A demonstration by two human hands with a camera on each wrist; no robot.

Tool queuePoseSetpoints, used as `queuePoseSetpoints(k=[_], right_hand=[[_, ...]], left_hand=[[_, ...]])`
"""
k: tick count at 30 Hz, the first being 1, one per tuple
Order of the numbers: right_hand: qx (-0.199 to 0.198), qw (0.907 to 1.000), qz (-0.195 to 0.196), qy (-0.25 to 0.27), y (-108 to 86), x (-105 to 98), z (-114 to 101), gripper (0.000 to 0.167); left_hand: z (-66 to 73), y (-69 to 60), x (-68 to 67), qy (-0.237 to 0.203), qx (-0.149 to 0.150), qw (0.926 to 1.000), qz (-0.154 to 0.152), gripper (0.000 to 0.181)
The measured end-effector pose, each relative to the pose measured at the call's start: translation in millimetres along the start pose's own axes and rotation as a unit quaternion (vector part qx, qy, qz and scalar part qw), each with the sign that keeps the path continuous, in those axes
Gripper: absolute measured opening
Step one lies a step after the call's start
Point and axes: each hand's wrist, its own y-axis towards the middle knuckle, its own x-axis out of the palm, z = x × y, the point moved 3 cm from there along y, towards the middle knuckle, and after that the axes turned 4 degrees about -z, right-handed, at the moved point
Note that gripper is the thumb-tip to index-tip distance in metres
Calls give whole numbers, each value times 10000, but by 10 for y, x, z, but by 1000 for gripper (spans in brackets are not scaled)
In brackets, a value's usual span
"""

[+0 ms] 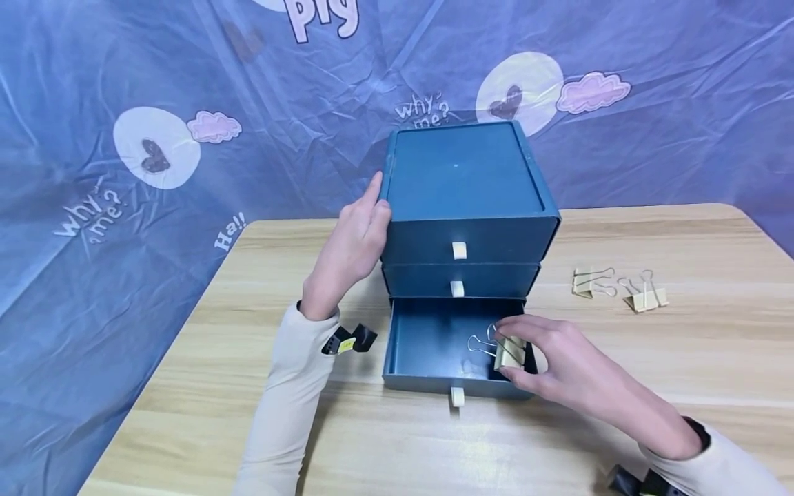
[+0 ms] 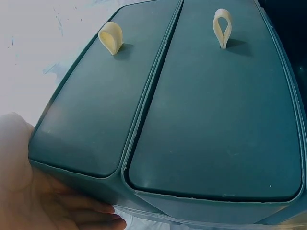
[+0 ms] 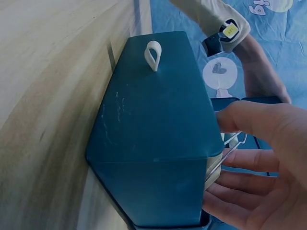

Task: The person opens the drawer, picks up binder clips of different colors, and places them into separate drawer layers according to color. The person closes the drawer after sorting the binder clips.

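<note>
A dark blue drawer box (image 1: 465, 172) stands on the table, its bottom drawer (image 1: 418, 384) pulled out and the two upper drawers closed. My left hand (image 1: 353, 238) rests against the box's left side, fingers extended along the wall. At the right end of the pulled-out drawer, my right hand (image 1: 571, 358) pinches a gold binder clip (image 1: 510, 353) between thumb and fingers. The clip's wire handles point left over the drawer floor. In the right wrist view, the drawer's front (image 3: 158, 110) partly hides the binder clip (image 3: 214, 170).
Two more gold binder clips lie on the wooden table right of the box, one nearer (image 1: 584, 282) and one farther right (image 1: 646, 300). A cream pull tab (image 1: 457, 397) sticks out from the bottom drawer. Behind the table hangs a blue printed cloth (image 1: 347, 110).
</note>
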Motion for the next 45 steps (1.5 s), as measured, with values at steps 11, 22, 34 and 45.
queuePoseSetpoints(k=[11, 22, 34, 45], right_hand=[[-434, 9984, -327, 160, 175, 52, 41, 36], [-655, 9947, -771, 186, 247, 173, 108, 36], [-808, 9942, -697, 133, 254, 208, 145, 35], [-852, 9942, -653, -61, 261, 242, 154, 37]], left_hand=[[-2, 7, -17, -8, -34, 10000, 25, 59], [15, 31, 15, -67, 4, 10000, -68, 59], [11, 7, 4, -77, -80, 9999, -31, 58], [10, -10, -3, -20, -73, 10000, -14, 59]])
